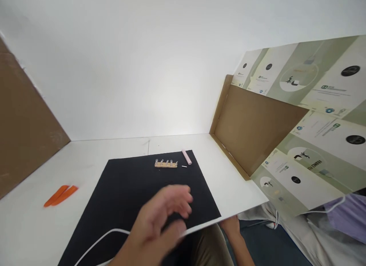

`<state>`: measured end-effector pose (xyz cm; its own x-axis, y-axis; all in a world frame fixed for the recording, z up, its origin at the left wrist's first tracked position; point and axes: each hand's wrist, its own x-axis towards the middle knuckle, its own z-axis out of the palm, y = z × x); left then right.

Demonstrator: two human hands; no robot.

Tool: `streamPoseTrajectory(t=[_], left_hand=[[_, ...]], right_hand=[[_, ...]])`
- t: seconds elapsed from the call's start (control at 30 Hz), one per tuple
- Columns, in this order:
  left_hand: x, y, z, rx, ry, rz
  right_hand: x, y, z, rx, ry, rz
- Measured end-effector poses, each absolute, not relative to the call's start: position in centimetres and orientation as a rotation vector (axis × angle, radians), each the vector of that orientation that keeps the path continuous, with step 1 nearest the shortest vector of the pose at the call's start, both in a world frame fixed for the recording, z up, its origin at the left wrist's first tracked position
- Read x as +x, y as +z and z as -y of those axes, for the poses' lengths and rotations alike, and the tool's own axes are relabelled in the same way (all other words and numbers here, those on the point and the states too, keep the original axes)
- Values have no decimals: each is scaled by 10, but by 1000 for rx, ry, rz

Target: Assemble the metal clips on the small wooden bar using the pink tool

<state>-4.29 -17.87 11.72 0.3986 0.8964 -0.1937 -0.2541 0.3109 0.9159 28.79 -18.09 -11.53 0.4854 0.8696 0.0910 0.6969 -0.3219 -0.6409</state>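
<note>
My left hand (160,216) hovers over the black mat (122,189), slightly blurred. Its fingers are curved and apart from the thumb, with nothing between them. Down at the front edge of the white table, my right hand (230,225) is partly under the edge and its fingers are hidden. Toward the back of the mat lies a small wooden strip (166,165) with several small clear-and-metal pieces standing in it. To its right are a pink tube-like stick (187,157) and a tiny white rod (184,166). Neither hand touches these.
Two orange flat strips (60,195) lie on the white tabletop (88,155) at left. A white cable (97,241) curves over the mat's near left. Cardboard panels stand at left (23,125) and right (254,121); the right one carries printed sheets (323,75). A white wall rises behind.
</note>
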Motion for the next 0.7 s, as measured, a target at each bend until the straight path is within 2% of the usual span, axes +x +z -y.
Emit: streamPoseTrajectory(t=[0.1,0.2,0.27,0.4,0.53,0.7], left_hand=[[-25,103,119,1306,1151,-1135],[-22,79,74,1450,1233,-1423],[-19,65,59,1666,1107,-1556],[3,44,53,1983,529,-1669],[25,28,47,2205,339,-1772],[25,12,30,2322,355,-1703]], right_hand=[[290,-105,217,-2169,504,1317],[286,-61,228,-1894,717,1489],[276,-19,209,-1746,735,1591],[235,42,120,-1700,474,1685],[190,41,36,-1685,448,1657],[166,16,-9,-1718,586,1517]])
